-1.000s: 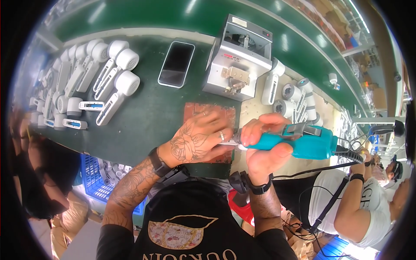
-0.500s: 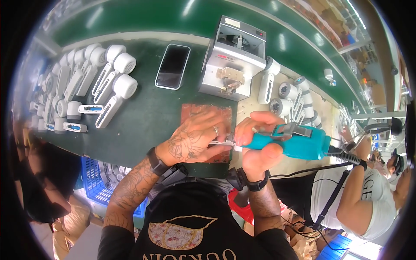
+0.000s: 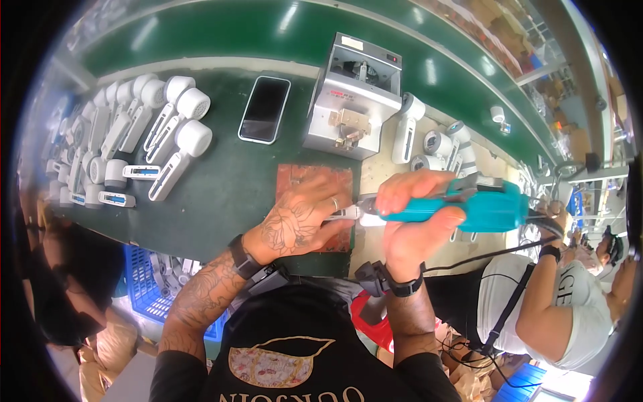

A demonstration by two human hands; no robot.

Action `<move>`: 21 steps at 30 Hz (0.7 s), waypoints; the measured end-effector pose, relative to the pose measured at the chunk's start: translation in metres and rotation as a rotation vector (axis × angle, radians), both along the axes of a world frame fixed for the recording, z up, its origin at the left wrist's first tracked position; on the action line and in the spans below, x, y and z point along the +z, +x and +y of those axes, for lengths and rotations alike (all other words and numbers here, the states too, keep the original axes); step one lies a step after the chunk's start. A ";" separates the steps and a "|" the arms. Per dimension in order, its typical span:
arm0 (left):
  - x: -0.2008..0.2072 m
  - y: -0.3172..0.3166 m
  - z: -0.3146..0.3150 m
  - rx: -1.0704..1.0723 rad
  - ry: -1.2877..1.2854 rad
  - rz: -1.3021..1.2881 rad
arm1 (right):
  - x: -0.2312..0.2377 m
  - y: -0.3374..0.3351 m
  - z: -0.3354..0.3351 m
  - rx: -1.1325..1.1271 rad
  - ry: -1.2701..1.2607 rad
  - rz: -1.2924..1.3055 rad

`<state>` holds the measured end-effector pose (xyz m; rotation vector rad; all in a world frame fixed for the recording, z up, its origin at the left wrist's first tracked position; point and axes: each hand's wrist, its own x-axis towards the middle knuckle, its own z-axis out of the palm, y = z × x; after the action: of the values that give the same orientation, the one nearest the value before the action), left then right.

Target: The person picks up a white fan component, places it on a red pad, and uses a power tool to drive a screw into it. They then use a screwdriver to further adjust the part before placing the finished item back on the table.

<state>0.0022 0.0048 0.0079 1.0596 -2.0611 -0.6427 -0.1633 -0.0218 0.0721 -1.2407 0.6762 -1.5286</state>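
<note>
My left hand [image 3: 300, 218] is closed round a white plastic part [image 3: 346, 213] over a reddish-brown mat [image 3: 289, 175]; my fingers hide most of the part. In my right hand [image 3: 416, 211] is a teal electric screwdriver [image 3: 494, 208], held nearly level with its nose pointing left. The nose reaches the right end of the white part, close to my left fingertips. Whether its bit touches the part or stands just off it, I cannot tell. A black cord runs back from the screwdriver's right end.
White round-headed devices with handles [image 3: 193, 137] crowd the table's left side; several more [image 3: 404, 137] stand at right. A phone [image 3: 265, 110] lies beyond the mat, beside a grey metal machine [image 3: 351, 100]. Below the table edge is a blue basket [image 3: 138, 281]. A co-worker [image 3: 516, 305] is at right.
My right hand and the screwdriver have shifted right and slightly up. The screwdriver's nose has drawn back a little from my left fingers. The left hand has hardly moved and keeps its grip.
</note>
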 end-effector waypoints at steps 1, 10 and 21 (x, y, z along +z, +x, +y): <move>0.002 0.002 -0.003 -0.006 0.047 0.035 | 0.008 0.001 -0.003 -0.025 -0.021 0.042; -0.005 0.007 -0.001 0.123 -0.122 -0.113 | 0.012 0.035 -0.074 -0.087 -0.162 0.261; -0.005 0.013 -0.005 0.115 -0.094 -0.122 | -0.015 0.040 -0.082 -0.018 -0.128 0.319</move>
<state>0.0149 -0.0006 0.0033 1.1781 -2.0946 -0.4289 -0.1234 -0.1038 0.0566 -1.5997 0.8057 -1.4188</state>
